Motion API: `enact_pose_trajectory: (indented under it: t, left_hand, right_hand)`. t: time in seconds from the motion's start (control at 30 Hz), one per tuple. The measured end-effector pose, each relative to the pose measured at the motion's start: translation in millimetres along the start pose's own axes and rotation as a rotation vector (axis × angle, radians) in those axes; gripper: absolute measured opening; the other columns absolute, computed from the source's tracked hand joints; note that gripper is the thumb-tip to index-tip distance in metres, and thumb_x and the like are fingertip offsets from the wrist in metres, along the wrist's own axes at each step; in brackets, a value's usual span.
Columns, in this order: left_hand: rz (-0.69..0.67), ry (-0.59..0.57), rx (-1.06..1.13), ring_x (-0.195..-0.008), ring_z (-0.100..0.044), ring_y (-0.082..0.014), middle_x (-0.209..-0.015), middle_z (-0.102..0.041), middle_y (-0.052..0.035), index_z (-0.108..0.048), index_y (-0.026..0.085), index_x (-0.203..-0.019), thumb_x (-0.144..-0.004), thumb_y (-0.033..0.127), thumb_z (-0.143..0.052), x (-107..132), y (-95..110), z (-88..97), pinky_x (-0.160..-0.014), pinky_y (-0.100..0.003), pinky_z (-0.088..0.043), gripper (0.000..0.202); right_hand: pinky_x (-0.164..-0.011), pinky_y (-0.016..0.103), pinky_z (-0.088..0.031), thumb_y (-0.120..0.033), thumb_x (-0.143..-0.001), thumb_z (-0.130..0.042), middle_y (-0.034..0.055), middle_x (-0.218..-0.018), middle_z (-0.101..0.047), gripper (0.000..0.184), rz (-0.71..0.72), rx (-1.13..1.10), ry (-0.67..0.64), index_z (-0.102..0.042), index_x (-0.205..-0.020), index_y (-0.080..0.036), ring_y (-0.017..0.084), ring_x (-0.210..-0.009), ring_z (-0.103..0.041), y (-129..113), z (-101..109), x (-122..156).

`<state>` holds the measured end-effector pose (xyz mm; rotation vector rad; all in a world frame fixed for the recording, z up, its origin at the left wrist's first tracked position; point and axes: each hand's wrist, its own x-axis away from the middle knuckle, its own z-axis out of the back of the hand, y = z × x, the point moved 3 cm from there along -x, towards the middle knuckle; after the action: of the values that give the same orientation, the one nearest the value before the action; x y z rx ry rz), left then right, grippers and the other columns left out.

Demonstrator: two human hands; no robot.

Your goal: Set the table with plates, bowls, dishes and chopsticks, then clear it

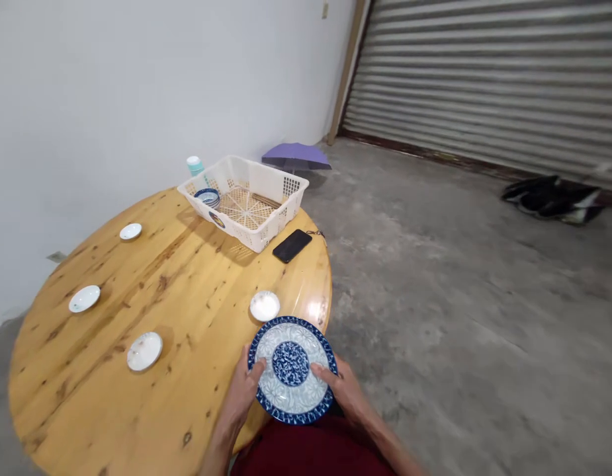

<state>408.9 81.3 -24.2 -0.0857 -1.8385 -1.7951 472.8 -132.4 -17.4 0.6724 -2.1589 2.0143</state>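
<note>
A blue and white patterned plate (292,367) is held over the near right edge of the round wooden table (137,330). My left hand (243,390) grips its left rim with the thumb on top. My right hand (343,390) grips its right rim, thumb lying on the plate's face. Just beyond the plate sits a small white saucer (264,305).
Three more small white saucers (144,351) (84,298) (130,231) lie on the table's left. A white plastic basket (246,201) with blue bowls (207,197) stands at the far edge, a black phone (292,245) beside it. A purple umbrella (296,157) and a dark bag (554,197) lie on the concrete floor.
</note>
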Motion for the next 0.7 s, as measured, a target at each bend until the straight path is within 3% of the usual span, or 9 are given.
enact_pose_trajectory:
  t: [0.1, 0.2, 0.33, 0.47, 0.6, 0.7]
  left_hand:
    - [-0.018, -0.041, 0.059, -0.135, -0.056, -0.0344, -0.140, -0.064, -0.0151, -0.059, 0.015, -0.135, -0.083, 0.056, -0.067, -10.9, 7.9, -71.9, -0.118, -0.048, -0.041, 0.067]
    - [-0.043, -0.091, 0.089, -0.138, -0.053, -0.0334, -0.139, -0.066, -0.0127, -0.061, 0.017, -0.137, -0.086, 0.058, -0.064, -19.9, 16.4, -138.4, -0.120, -0.048, -0.039, 0.065]
    - [-0.068, -0.072, -0.006, -0.143, -0.048, -0.0327, -0.146, -0.061, -0.0109, -0.061, 0.020, -0.141, -0.088, 0.061, -0.061, -32.1, 31.0, -194.7, -0.125, -0.048, -0.032, 0.068]
    - [-0.087, -0.041, -0.134, -0.144, -0.046, -0.0322, -0.150, -0.058, -0.0066, -0.063, 0.023, -0.141, -0.090, 0.055, -0.059, -48.3, 62.7, -212.7, -0.128, -0.049, -0.026, 0.060]
    - [-0.194, -0.028, -0.239, -0.151, -0.037, -0.0312, -0.156, -0.052, -0.0015, -0.063, 0.026, -0.142, -0.094, 0.048, -0.055, -73.4, 117.1, -206.7, -0.131, -0.046, -0.018, 0.054]
    - [-0.298, -0.037, -0.297, -0.149, -0.040, -0.0294, -0.156, -0.052, -0.0013, -0.058, 0.027, -0.146, -0.098, 0.047, -0.049, -96.6, 158.7, -195.3, -0.130, -0.045, -0.023, 0.053]
  right_hand:
    - [-0.093, 0.048, -0.057, -0.067, -0.066, -0.079, 0.0143, -0.101, -0.076, 0.069, -0.076, 0.042, -0.089, -0.076, -0.112, -0.014, 0.034, -0.100, -0.070, -12.8, 67.5, -18.2]
    - [-0.092, 0.047, -0.058, -0.065, -0.063, -0.080, 0.0146, -0.103, -0.076, 0.066, -0.173, 0.109, -0.031, -0.077, -0.106, -0.014, 0.035, -0.099, -0.071, -20.9, 137.7, -38.2]
    - [-0.093, 0.048, -0.058, -0.065, -0.061, -0.081, 0.0142, -0.106, -0.076, 0.068, -0.284, 0.135, -0.037, -0.077, -0.106, -0.014, 0.038, -0.104, -0.071, -35.8, 200.0, -65.3]
    - [-0.097, 0.048, -0.056, -0.064, -0.060, -0.083, 0.0148, -0.111, -0.075, 0.071, -0.329, 0.135, -0.120, -0.076, -0.109, -0.013, 0.036, -0.103, -0.071, -60.6, 218.6, -98.6]
    - [-0.094, 0.049, -0.056, -0.063, -0.053, -0.087, 0.0164, -0.106, -0.076, 0.074, -0.359, 0.143, -0.145, -0.076, -0.105, -0.011, 0.037, -0.098, -0.072, -93.2, 214.0, -144.4]
    - [-0.088, 0.048, -0.058, -0.060, -0.053, -0.089, 0.0172, -0.102, -0.076, 0.071, -0.334, 0.179, -0.176, -0.076, -0.102, -0.010, 0.037, -0.093, -0.073, -131.9, 201.5, -184.5]
